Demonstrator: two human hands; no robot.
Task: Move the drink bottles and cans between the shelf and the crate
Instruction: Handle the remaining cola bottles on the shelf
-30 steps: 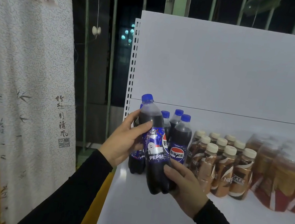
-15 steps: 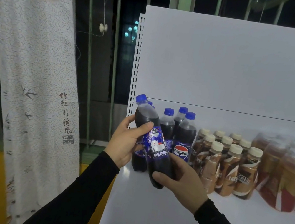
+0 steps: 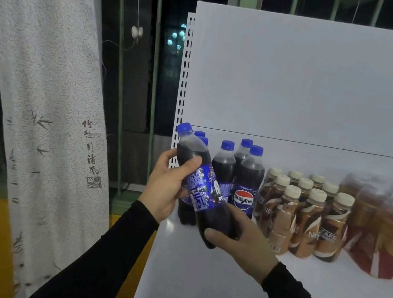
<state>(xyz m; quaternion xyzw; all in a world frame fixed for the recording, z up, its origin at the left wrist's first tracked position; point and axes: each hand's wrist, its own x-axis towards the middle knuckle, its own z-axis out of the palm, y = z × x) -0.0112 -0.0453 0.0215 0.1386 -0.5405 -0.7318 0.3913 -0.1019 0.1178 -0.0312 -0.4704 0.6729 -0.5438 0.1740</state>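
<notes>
A patterned curtain (image 3: 43,97) with brush lettering hangs at the far left, in front of dark window bars (image 3: 150,76). Next, at the left edge of the white shelf (image 3: 217,295), the left hand (image 3: 166,185) wraps the upper body of a cola bottle (image 3: 201,188) with a blue cap, tilted so its cap leans left. The right hand (image 3: 239,242) cups and grips its base from below.

To set it down well, I would bring the bottle upright, lower its base onto the bare shelf in front of the standing cola bottles (image 3: 237,176), and let go only once it stands steady.

Rightward stand coffee bottles (image 3: 306,214), then wrapped packs of amber drinks (image 3: 385,227) near the right edge. No crate shows.
</notes>
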